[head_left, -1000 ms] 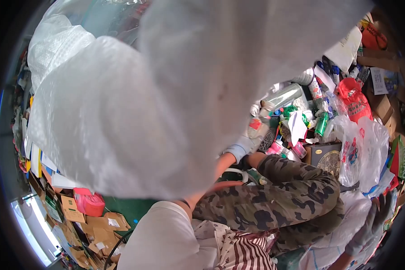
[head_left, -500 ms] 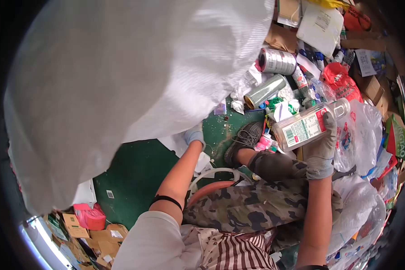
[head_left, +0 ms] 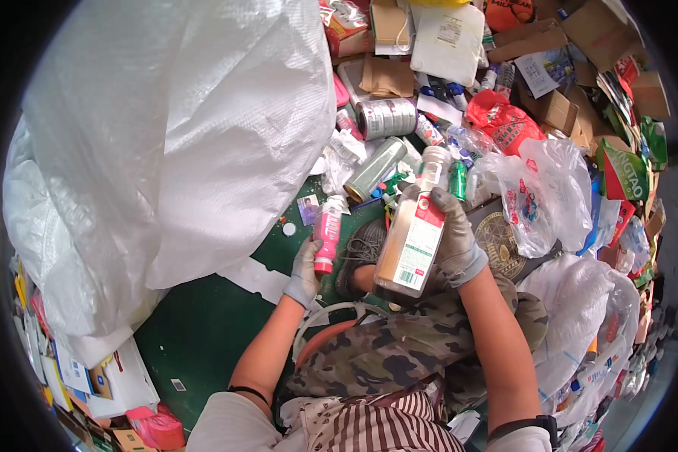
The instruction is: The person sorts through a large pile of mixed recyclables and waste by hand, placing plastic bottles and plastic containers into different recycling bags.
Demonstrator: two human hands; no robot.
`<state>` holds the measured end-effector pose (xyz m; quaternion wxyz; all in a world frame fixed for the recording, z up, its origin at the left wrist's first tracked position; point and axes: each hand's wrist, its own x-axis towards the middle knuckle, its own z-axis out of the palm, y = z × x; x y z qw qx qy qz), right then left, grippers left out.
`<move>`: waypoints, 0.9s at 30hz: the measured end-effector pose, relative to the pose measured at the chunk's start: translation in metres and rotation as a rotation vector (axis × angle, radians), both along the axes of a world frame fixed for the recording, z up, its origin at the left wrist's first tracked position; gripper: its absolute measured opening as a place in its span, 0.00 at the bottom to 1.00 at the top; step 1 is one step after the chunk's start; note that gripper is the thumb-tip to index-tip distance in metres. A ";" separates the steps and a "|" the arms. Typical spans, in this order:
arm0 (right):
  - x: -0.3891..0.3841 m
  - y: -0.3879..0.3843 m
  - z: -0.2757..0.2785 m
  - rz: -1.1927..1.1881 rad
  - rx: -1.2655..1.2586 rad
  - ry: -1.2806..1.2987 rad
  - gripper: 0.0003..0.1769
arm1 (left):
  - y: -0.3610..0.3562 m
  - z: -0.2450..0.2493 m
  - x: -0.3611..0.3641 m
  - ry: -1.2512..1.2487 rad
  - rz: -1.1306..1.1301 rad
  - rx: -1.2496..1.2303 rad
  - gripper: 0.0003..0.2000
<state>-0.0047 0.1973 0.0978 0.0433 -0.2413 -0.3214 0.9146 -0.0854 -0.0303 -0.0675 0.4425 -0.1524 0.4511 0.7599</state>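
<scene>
My left hand [head_left: 303,274], in a grey work glove, is closed around a small pink bottle [head_left: 327,235] with a white top, held upright above the green floor. In my gloved right hand [head_left: 457,239] is a larger clear bottle [head_left: 410,245] with a white and red label. It tilts with its neck away from me, and my fingers grip it near the shoulder. My dark shoe [head_left: 361,252] shows between the two bottles. Just beyond them lie a greenish metal can [head_left: 375,169], a silver tin [head_left: 386,118] and a small green can [head_left: 457,179].
A big white woven sack [head_left: 226,135] bulges on the left. Mixed waste is heaped ahead and right, with a red plastic bag [head_left: 505,120], a clear bag [head_left: 539,200] and cardboard [head_left: 603,34]. A pale hoop [head_left: 305,325] lies by my leg on the green floor [head_left: 211,331].
My left hand has come away from the sack's lower edge and taken hold of the pink bottle. My right hand has moved left with the clear bottle, now turned more upright. The view has shifted right.
</scene>
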 end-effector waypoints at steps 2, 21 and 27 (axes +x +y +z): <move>0.004 -0.011 0.014 -0.007 -0.187 0.065 0.28 | 0.028 0.061 0.010 0.185 -0.091 0.104 0.25; 0.373 0.032 0.178 -1.147 0.664 0.419 0.31 | 0.195 0.282 0.199 0.295 -0.963 0.441 0.33; 0.513 0.050 0.229 -1.081 1.675 -0.784 0.32 | 0.265 0.247 0.360 -0.029 -1.477 0.070 0.51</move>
